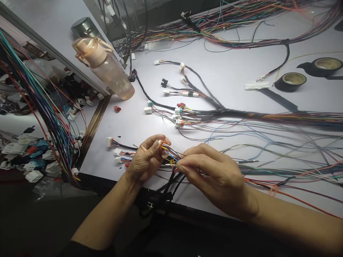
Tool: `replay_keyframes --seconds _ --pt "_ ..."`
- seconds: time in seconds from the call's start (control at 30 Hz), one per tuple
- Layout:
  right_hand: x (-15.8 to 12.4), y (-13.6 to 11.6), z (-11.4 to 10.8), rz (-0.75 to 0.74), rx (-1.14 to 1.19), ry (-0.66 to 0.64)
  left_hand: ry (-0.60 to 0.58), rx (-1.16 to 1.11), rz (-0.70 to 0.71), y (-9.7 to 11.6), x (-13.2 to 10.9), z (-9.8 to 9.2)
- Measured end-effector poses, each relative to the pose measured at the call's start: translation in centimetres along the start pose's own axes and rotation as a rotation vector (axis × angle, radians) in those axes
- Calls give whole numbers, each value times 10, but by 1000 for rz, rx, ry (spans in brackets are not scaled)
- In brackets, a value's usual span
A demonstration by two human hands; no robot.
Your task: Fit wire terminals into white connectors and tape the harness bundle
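Between the fingertips of my left hand (146,157) sits a small orange and white connector (162,143), with several coloured wires running out of it. My right hand (214,175) is closed in a pinch on a thin wire (171,164) just right of the connector; its metal end points left. Below both hands, black-sleeved cables (169,185) hang over the table's front edge. Left of my left hand lie white connectors (117,152) on short wire leads. Beyond the hands, a wire harness (235,113) with taped branches ends in white, red and orange connectors.
A water bottle (107,71) stands at the back left. Rolls of black tape (291,81) lie at the right. Wire bundles (241,41) stretch along the back. Coloured wires (40,96) hang at the left above a pile of loose connectors (34,157). A red connector (117,109) lies alone.
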State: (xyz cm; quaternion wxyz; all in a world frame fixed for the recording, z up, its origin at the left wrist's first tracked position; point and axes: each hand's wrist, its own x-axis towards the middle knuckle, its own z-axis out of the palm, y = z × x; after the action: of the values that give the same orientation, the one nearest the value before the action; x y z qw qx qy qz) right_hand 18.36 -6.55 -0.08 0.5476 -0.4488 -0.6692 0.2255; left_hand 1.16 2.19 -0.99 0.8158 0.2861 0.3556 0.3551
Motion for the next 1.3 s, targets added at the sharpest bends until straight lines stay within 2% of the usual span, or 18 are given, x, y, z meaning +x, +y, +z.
replay_keyframes --seconds 0.2,0.47,0.83,1.13,1.3 --pt "3 1 0 -32 17 21 39 -2 -27 -3 3 0" --pt "8 3 -5 25 3 33 39 48 -13 -3 5 3" --pt "3 10 0 30 -1 -10 54 61 -4 -4 5 2" --pt "5 14 -2 30 -56 -7 -31 121 29 -1 1 0" --pt "5 14 -1 6 -58 10 -5 149 56 0 0 -2"
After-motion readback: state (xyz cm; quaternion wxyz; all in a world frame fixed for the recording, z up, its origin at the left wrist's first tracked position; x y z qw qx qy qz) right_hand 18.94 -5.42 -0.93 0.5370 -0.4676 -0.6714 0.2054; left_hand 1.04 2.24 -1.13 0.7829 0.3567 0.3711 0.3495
